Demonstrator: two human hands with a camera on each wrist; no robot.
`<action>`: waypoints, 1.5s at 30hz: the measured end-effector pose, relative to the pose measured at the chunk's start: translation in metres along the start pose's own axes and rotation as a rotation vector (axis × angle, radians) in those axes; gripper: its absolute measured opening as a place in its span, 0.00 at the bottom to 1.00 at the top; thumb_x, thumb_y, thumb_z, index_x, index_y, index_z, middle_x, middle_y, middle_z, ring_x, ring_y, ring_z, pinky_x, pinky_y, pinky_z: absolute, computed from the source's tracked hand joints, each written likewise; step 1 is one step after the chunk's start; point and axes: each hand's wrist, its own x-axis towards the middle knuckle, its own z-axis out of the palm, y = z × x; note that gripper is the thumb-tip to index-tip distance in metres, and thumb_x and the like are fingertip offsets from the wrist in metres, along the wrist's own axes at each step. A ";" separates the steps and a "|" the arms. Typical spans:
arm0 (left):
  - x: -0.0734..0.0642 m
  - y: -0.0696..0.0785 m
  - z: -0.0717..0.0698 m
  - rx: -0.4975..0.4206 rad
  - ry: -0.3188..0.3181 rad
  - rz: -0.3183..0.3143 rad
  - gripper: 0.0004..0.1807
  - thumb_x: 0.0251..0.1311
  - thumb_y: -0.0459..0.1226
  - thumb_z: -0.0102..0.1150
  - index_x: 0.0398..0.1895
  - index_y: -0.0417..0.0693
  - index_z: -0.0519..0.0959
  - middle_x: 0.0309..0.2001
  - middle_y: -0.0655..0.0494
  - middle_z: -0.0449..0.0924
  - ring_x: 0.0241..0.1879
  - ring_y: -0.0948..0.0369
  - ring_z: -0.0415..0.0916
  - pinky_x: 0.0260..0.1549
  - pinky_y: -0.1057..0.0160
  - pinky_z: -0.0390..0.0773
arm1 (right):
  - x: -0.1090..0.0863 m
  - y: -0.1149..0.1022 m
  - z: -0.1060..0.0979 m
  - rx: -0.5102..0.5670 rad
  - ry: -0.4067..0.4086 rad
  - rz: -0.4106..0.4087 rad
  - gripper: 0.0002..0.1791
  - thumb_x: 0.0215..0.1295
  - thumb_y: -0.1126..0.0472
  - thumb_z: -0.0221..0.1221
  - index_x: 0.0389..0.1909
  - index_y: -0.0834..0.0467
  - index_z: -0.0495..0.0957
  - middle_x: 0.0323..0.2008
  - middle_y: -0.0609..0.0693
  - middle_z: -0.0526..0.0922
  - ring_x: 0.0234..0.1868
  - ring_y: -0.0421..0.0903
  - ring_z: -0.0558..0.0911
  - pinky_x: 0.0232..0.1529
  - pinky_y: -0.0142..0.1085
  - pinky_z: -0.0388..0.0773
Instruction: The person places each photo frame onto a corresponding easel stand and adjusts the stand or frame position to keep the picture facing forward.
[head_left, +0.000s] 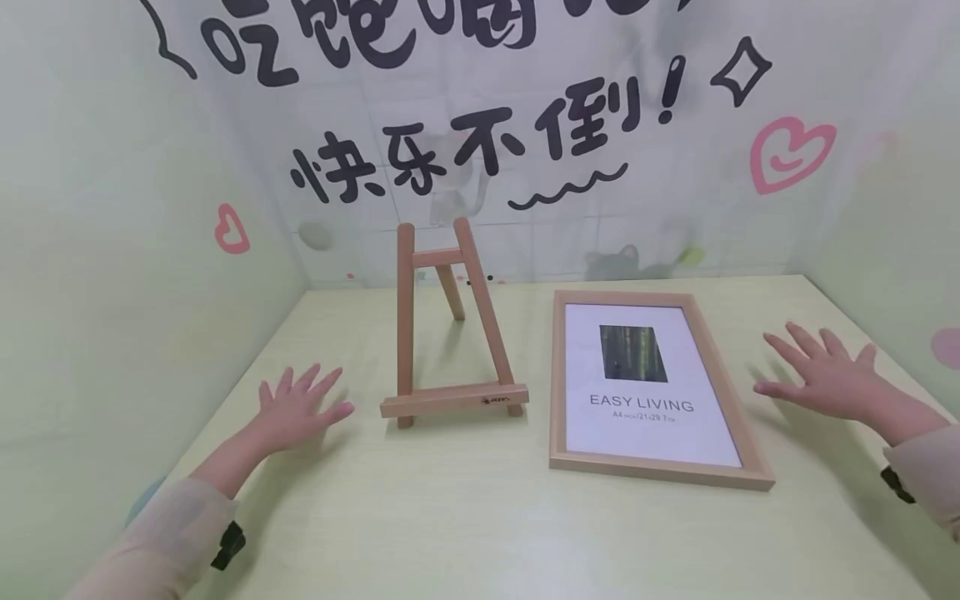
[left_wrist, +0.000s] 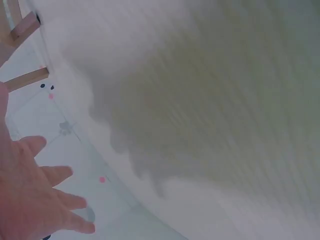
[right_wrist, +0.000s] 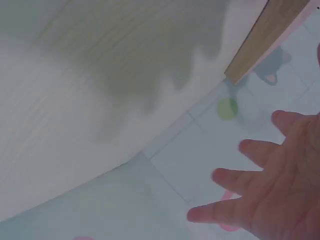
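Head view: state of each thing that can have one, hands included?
Light-brown wooden A-shaped easel: standing upright, holding nothing.
Rectangular light-brown wooden picture frame: lying face up on the pale yellowish table, off the easel.
Bare left hand: fingers spread, holding nothing.
Bare right hand: fingers spread, holding nothing.

head: above, forward-down | wrists: close, palm-side | head/left-wrist share: easel (head_left: 453, 400)

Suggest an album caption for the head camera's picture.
Spread fingers flank a light-brown wooden easel and a light-brown rectangular wooden picture frame showing "EASY LIVING".
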 end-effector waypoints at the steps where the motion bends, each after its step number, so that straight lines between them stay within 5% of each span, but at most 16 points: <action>1: 0.000 0.002 -0.003 -0.017 -0.018 -0.002 0.43 0.60 0.61 0.43 0.69 0.41 0.53 0.66 0.29 0.50 0.63 0.28 0.42 0.55 0.26 0.43 | 0.001 -0.001 -0.001 0.018 0.000 -0.002 0.49 0.60 0.37 0.50 0.69 0.64 0.43 0.64 0.74 0.47 0.58 0.80 0.50 0.46 0.79 0.43; 5: -0.002 0.013 -0.017 -0.195 -0.112 -0.043 0.41 0.61 0.60 0.42 0.67 0.38 0.57 0.59 0.32 0.66 0.56 0.38 0.65 0.49 0.38 0.69 | 0.003 -0.005 -0.005 0.158 -0.024 -0.003 0.45 0.64 0.42 0.49 0.64 0.76 0.49 0.58 0.81 0.55 0.54 0.78 0.59 0.48 0.70 0.60; 9: -0.006 0.028 -0.032 -0.424 -0.267 -0.107 0.37 0.62 0.58 0.44 0.62 0.37 0.64 0.51 0.38 0.74 0.47 0.47 0.75 0.44 0.48 0.75 | 0.003 -0.007 -0.010 0.267 -0.091 0.037 0.45 0.67 0.42 0.44 0.64 0.78 0.45 0.56 0.84 0.56 0.54 0.78 0.60 0.46 0.66 0.64; 14: -0.011 0.048 -0.039 -0.577 -0.407 -0.114 0.31 0.61 0.53 0.50 0.57 0.37 0.68 0.45 0.46 0.78 0.41 0.53 0.78 0.42 0.53 0.77 | 0.000 -0.007 -0.014 0.369 -0.220 0.123 0.48 0.67 0.38 0.37 0.64 0.78 0.38 0.55 0.83 0.57 0.49 0.74 0.69 0.38 0.55 0.74; 18: -0.013 0.064 -0.034 -0.651 -0.446 -0.092 0.32 0.61 0.52 0.51 0.60 0.40 0.65 0.48 0.48 0.76 0.44 0.54 0.77 0.44 0.55 0.77 | -0.002 -0.009 -0.015 0.481 -0.307 0.166 0.49 0.67 0.37 0.35 0.63 0.79 0.36 0.53 0.82 0.61 0.43 0.62 0.78 0.34 0.44 0.78; 29: -0.013 0.119 -0.009 -0.813 -0.480 -0.048 0.35 0.61 0.51 0.52 0.65 0.38 0.59 0.59 0.43 0.67 0.48 0.52 0.75 0.44 0.56 0.78 | -0.008 -0.014 -0.003 0.768 -0.390 0.195 0.44 0.70 0.40 0.33 0.65 0.76 0.37 0.49 0.70 0.71 0.40 0.51 0.81 0.39 0.41 0.80; 40: -0.004 0.148 0.009 -1.090 -0.575 -0.056 0.34 0.63 0.45 0.48 0.65 0.32 0.56 0.58 0.38 0.68 0.46 0.51 0.77 0.42 0.56 0.80 | -0.011 -0.024 0.002 0.871 -0.408 0.208 0.42 0.70 0.41 0.34 0.64 0.76 0.39 0.49 0.68 0.72 0.40 0.52 0.82 0.39 0.42 0.81; 45: 0.002 0.161 0.019 -1.132 -0.609 -0.059 0.33 0.64 0.46 0.46 0.65 0.32 0.56 0.60 0.37 0.66 0.47 0.52 0.77 0.42 0.57 0.80 | -0.013 -0.029 0.005 0.892 -0.412 0.201 0.41 0.70 0.41 0.33 0.64 0.76 0.41 0.50 0.70 0.71 0.40 0.52 0.82 0.39 0.43 0.81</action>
